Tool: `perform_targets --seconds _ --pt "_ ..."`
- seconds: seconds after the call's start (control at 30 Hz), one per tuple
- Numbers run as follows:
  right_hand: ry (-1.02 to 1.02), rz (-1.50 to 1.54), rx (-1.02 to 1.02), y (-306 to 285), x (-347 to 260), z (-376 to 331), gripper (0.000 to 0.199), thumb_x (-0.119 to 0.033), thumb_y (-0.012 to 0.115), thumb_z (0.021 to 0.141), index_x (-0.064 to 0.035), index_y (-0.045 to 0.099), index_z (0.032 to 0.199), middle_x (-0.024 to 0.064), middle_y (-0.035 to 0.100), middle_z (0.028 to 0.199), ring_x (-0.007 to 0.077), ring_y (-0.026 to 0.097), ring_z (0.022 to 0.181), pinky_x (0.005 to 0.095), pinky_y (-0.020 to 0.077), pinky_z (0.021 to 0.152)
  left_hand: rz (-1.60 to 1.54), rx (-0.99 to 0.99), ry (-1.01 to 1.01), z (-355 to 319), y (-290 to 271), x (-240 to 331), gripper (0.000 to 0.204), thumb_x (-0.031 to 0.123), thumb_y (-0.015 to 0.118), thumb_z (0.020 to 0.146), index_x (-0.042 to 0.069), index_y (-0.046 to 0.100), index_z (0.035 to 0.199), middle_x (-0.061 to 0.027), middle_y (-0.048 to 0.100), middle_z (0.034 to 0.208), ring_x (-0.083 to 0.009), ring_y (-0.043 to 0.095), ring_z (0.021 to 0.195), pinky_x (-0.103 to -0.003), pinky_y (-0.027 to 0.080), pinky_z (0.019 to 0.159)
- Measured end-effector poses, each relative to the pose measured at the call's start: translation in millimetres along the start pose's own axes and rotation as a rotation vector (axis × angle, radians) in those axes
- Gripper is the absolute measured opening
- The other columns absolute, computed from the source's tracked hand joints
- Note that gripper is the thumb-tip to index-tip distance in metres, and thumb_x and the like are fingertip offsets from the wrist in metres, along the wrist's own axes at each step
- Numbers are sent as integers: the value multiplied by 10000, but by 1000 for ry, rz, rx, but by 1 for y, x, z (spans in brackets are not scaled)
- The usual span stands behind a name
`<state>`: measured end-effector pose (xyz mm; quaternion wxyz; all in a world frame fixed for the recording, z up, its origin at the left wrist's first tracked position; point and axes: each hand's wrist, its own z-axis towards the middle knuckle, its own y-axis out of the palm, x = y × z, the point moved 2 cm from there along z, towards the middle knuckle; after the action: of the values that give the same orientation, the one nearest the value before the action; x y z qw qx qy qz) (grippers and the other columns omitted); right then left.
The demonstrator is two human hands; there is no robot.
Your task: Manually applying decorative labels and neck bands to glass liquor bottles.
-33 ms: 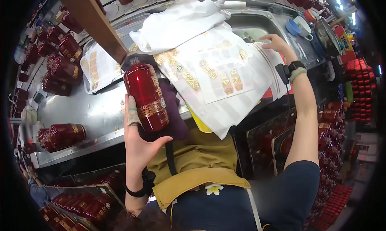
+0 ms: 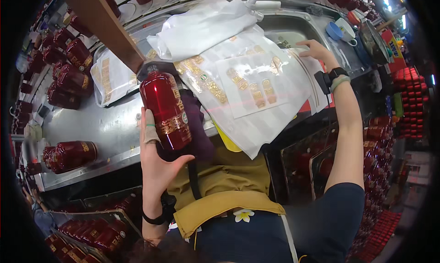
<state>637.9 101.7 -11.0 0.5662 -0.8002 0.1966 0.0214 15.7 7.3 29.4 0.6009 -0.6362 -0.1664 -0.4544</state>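
Note:
A glossy dark red bottle (image 2: 164, 102) with gold decoration and a small white-and-green round mark lies lengthwise over a purple cloth (image 2: 200, 137). My left hand (image 2: 155, 160) is at its left side, fingers stretched along the glass and thumb spread away from its base. A pale finger sleeve (image 2: 150, 132) covers one finger. My right hand (image 2: 317, 52) hovers at the right edge of white sheets, fingers apart and slightly bent; whether it touches them I cannot tell. Gold decals (image 2: 263, 92) sit on a smaller sheet (image 2: 243, 108) atop the larger ones.
A crumpled white cloth (image 2: 201, 27) covers the back of the sheets. Behind stands a metal sink (image 2: 316, 34). A brown post (image 2: 105, 27) rises beside the bottle's neck. More red bottles (image 2: 75, 155) stand on the steel counter (image 2: 114, 139). Bowls (image 2: 333, 30) are at the right.
The bottle has turned very slightly and shifted a little to the left, along with my left hand. My right hand stays in place.

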Motion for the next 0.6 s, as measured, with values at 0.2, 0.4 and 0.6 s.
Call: perform_targets --seconds 0.2,0.4,0.6 --pt "47 14 -204 8 7 21 576 -375 757 872 -122 660 1380 129 694 1305 274 644 1139 366 489 1007 31 61 -17 4 1 -3 1141 75 942 608 -33 337 1570 -246 328 1637 -393 352 1507 -432 352 1198" --pt "-15 95 -9 15 12 33 330 -339 703 947 -52 770 1097 41 759 944 145 661 882 311 508 781 28 107 20 4 4 -7 1062 73 929 638 -41 389 1545 -261 404 1590 -383 385 1492 -423 355 1195" --pt "40 291 477 20 -18 30 302 -316 717 942 -43 776 1060 43 752 876 126 667 820 303 508 764 -92 168 30 -3 10 -20 1057 96 936 651 -27 387 1547 -255 396 1586 -375 395 1481 -415 363 1189"
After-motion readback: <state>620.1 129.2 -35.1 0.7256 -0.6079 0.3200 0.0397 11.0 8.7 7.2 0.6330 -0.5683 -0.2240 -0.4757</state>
